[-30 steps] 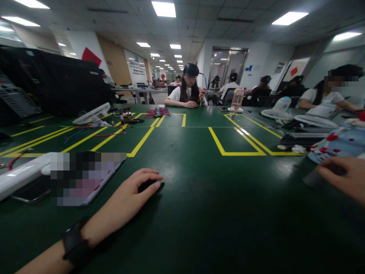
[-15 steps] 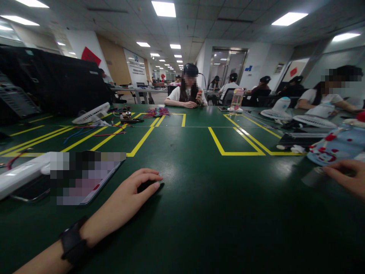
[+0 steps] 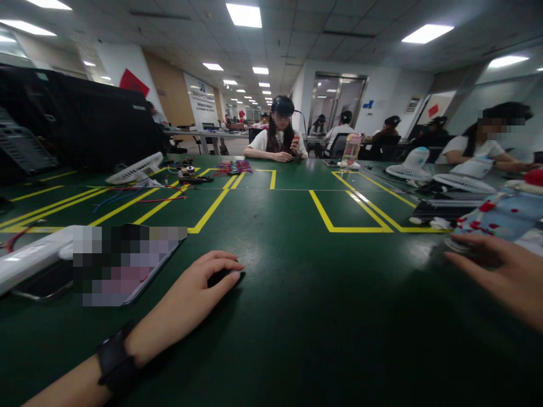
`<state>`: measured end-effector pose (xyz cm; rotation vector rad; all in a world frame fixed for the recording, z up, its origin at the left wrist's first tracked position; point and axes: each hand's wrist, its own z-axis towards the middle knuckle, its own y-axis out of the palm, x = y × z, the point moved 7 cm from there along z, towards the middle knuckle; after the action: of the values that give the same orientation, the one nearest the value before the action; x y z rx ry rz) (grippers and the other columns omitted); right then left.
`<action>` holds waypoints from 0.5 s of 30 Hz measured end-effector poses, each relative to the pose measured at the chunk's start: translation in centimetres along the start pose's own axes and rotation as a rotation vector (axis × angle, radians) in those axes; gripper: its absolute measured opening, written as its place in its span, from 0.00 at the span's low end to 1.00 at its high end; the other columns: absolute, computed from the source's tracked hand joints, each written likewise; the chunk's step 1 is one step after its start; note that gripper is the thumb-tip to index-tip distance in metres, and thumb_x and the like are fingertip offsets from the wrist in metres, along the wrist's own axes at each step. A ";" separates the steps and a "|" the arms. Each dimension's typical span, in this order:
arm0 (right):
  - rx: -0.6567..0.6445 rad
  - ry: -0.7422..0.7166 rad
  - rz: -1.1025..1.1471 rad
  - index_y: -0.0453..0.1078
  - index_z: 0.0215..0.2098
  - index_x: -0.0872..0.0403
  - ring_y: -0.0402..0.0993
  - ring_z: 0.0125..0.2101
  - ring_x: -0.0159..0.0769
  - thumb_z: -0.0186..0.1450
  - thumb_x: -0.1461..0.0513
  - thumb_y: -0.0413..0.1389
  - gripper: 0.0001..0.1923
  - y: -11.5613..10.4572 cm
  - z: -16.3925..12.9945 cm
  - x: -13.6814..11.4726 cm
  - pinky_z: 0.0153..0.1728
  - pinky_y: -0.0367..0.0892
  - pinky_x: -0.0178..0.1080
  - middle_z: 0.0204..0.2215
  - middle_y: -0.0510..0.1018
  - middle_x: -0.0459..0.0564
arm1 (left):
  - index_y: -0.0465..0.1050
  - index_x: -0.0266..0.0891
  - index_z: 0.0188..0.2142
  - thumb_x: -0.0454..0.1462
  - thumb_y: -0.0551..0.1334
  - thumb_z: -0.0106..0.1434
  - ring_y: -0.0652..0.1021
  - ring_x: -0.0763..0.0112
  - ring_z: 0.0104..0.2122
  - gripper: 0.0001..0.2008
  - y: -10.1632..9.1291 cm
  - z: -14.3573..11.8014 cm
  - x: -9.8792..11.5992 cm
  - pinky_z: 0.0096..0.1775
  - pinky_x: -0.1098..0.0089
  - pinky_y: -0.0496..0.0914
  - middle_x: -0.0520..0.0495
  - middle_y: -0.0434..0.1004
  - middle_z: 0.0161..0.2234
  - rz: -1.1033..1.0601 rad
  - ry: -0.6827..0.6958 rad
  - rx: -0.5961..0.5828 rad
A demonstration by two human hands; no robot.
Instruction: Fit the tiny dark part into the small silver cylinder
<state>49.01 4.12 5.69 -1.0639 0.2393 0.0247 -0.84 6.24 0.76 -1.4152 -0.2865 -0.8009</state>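
My left hand (image 3: pixel 199 291) lies on the green table, fingers loosely curved and thumb apart. No object shows in it, and a black band circles its wrist. At the right edge, my right hand (image 3: pixel 500 271) has thumb and fingers around a small grey cylindrical thing (image 3: pixel 456 245). Most of that thing is hidden by the fingers and blurred. Just behind it stands a light blue bag-like item (image 3: pixel 504 212) with red patterns. Left of my left hand lies a phone or tablet (image 3: pixel 136 277), partly pixelated.
Yellow tape lines (image 3: pixel 360 230) mark the table. A white device (image 3: pixel 38 254) lies at left, wires (image 3: pixel 233 167) and a tilted white fan (image 3: pixel 136 168) farther back. White fans (image 3: pixel 462 181) stand at right. A person (image 3: pixel 278 135) sits opposite, beyond the table.
My right hand has come farther into view, leftward, and its fingers now reach around the grey cylindrical thing. That thing has shifted slightly left and away. My left hand is nearly still.
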 end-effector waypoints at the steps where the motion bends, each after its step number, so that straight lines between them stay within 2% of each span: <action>1: -0.015 -0.044 0.044 0.68 0.48 0.49 0.73 0.35 0.38 0.60 0.49 0.55 0.21 -0.1 -0.4 -3.0 0.33 0.68 0.41 0.39 0.76 0.54 | 0.75 0.48 0.46 0.48 0.56 0.65 0.72 0.56 0.51 0.15 0.0 0.0 0.1 0.54 0.52 0.65 0.47 0.70 0.52 0.003 -0.001 0.001; 5: -0.055 -0.466 0.404 0.63 0.53 0.47 0.69 0.48 0.36 0.63 0.56 0.54 0.20 0.3 -3.0 -16.2 0.49 0.68 0.41 0.50 0.71 0.48 | 0.75 0.47 0.45 0.47 0.56 0.65 0.72 0.57 0.51 0.15 0.1 0.1 0.2 0.54 0.53 0.65 0.47 0.71 0.51 0.016 -0.005 0.002; 8: -0.218 -0.669 0.607 0.62 0.52 0.47 0.67 0.51 0.30 0.64 0.62 0.52 0.18 2.0 -5.5 -23.2 0.54 0.65 0.38 0.51 0.70 0.46 | 0.75 0.47 0.45 0.47 0.56 0.65 0.72 0.58 0.51 0.14 0.0 0.0 0.0 0.54 0.55 0.65 0.48 0.70 0.52 0.028 -0.004 0.008; 11: -0.334 -0.694 0.696 0.62 0.51 0.47 0.66 0.50 0.26 0.63 0.64 0.51 0.17 3.5 -7.0 -26.1 0.54 0.65 0.33 0.50 0.70 0.43 | 0.75 0.47 0.44 0.46 0.57 0.65 0.72 0.59 0.51 0.13 0.0 0.1 0.2 0.54 0.57 0.65 0.48 0.71 0.51 0.041 0.004 0.016; 13: -0.373 -0.687 0.715 0.61 0.52 0.46 0.66 0.50 0.25 0.63 0.64 0.51 0.18 4.3 -7.5 -26.5 0.54 0.64 0.33 0.50 0.70 0.42 | 0.75 0.47 0.44 0.45 0.57 0.65 0.72 0.60 0.50 0.12 0.1 0.2 1.2 0.54 0.57 0.65 0.49 0.72 0.49 0.041 0.022 0.032; 15: -0.384 -0.647 0.737 0.57 0.55 0.44 0.65 0.51 0.26 0.62 0.64 0.53 0.23 5.0 -7.7 -26.0 0.55 0.63 0.34 0.52 0.68 0.43 | 0.74 0.47 0.44 0.43 0.58 0.65 0.73 0.61 0.49 0.11 0.3 0.4 3.3 0.53 0.58 0.65 0.49 0.73 0.48 0.016 0.070 0.058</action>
<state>21.56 2.35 3.19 -1.2367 0.0228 1.0968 1.78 5.57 2.65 -1.3306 -0.2427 -0.8210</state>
